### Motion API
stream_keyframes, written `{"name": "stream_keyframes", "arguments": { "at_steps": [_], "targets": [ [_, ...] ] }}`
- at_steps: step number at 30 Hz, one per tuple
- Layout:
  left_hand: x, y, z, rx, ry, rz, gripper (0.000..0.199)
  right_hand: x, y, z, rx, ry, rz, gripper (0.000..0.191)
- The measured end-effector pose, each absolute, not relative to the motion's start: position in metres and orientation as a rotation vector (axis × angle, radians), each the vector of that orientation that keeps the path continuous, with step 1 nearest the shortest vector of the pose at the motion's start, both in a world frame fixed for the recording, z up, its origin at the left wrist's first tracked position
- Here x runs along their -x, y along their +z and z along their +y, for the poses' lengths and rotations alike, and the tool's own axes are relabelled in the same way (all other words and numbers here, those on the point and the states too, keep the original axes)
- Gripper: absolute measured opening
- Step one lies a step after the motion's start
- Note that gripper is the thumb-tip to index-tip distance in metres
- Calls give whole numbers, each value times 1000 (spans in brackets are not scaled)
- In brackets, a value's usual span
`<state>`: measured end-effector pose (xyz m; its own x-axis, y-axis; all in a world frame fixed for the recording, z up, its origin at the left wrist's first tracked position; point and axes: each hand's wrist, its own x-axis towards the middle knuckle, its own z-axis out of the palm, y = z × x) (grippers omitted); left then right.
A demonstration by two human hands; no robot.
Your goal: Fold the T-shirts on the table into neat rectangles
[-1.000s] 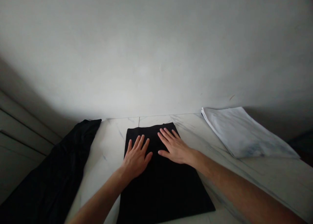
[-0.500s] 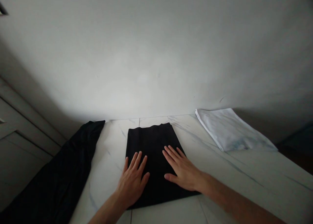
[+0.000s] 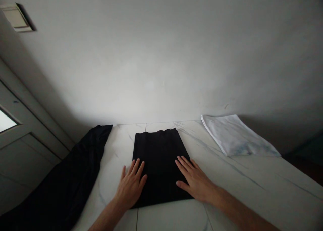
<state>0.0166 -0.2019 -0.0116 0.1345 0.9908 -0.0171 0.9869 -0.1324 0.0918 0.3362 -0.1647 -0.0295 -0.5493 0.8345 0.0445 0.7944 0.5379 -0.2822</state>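
A black folded cloth [image 3: 160, 163], perhaps a garment, lies flat on a white marble-patterned surface [image 3: 161, 217] in the head view. My left hand [image 3: 131, 185] rests on its left edge with fingers spread, partly over the bare surface. On the right edge lies my right hand [image 3: 193, 180], palm down and fingers stretched out. Neither hand grips the cloth. Its far edge is slightly wavy, while the near edge looks straight. The hands and wrists cover parts of both side edges.
A white folded cloth [image 3: 237, 135] with a blue-grey patch lies at the right near the wall [image 3: 156, 62]. More black fabric [image 3: 68, 177] drapes along the left side. Beyond it stands a panelled door [image 3: 22, 150]; a switch plate [image 3: 17, 18] is on the wall.
Both hands have slid outward from the cloth's middle toward its side edges, staying open. The camera view has turned slightly left, bringing more of the door and the switch plate into sight.
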Motion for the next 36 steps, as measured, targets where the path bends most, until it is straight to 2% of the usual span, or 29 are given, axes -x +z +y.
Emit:
{"name": "stream_keyframes", "arguments": {
  "at_steps": [3, 8, 14, 23, 28, 36],
  "targets": [
    [4, -6, -166, -2238, 178, 2128, 55, -345, -26, -126, 1495, 249, -2410, 64],
    [23, 12, -61, -1909, 424, 2233, 50, -343, 1, -21, 1786, 223, -2049, 37],
    [27, 9, 20, -1735, 441, 2289, 41, -318, -2, 50, 1953, 212, -1845, 38],
    [32, -16, 31, -1712, 662, 2254, 20, -321, -26, 63, 1945, 373, -1655, 25],
    [30, -21, 30, -1585, 925, 2198, 34, -322, -31, 68, 1878, 382, -1602, 24],
    [23, -10, 22, -1582, 923, 2336, 38, -320, -37, 74, 1823, 309, -1625, 28]
  ]
}}
